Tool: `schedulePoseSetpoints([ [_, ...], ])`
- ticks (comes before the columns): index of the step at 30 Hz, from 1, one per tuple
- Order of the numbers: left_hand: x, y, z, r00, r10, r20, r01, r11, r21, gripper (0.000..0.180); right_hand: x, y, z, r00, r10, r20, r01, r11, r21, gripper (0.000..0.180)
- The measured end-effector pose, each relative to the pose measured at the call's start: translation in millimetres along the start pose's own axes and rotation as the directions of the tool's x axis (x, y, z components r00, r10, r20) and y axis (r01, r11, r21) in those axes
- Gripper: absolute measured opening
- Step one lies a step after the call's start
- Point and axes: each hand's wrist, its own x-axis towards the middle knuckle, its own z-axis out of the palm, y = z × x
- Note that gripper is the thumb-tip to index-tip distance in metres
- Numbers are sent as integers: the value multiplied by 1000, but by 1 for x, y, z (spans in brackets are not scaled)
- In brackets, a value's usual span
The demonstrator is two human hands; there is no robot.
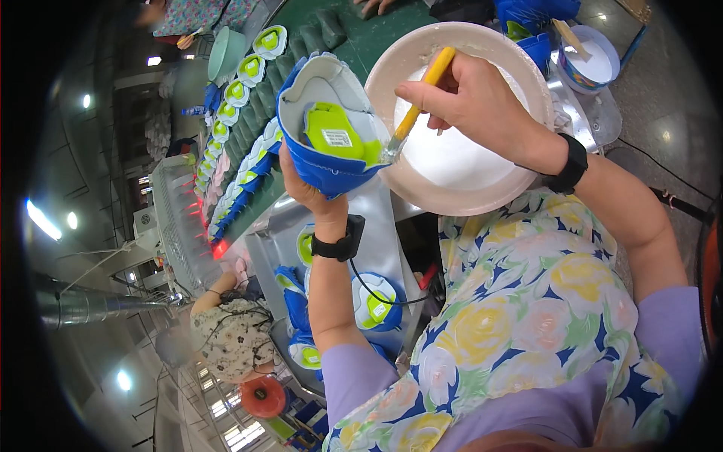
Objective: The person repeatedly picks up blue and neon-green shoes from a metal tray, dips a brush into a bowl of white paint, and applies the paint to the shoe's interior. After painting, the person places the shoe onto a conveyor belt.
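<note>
My left hand grips a blue shoe upper from below, its open side turned up. White lining and a lime-green tongue with a white label show on it. My right hand is closed round a yellow-handled brush. The bristles touch the edge of the upper at its right end. Just under my right hand sits a wide pale basin holding white liquid, probably glue, though I cannot be sure. Both wrists wear black bands.
Several more shoe uppers lie on a metal tray below my left arm. Rows of uppers and dark shoe lasts line the green conveyor belt. A small tub of white liquid with a brush stands at right. Co-workers are nearby.
</note>
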Motion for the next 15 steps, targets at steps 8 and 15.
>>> schedulePoseSetpoints([
  [8, 17, 8, -38, 770, -304, 561, 219, 952, 215, 47, 12, -1, -26, 931, -363, 35, 360, 931, 63, 22],
  [15, -12, 64, 44, 103, -920, 379, 910, -67, -410, 47, 17, -5, -5, 683, -704, 194, 709, 703, 56, 19],
])
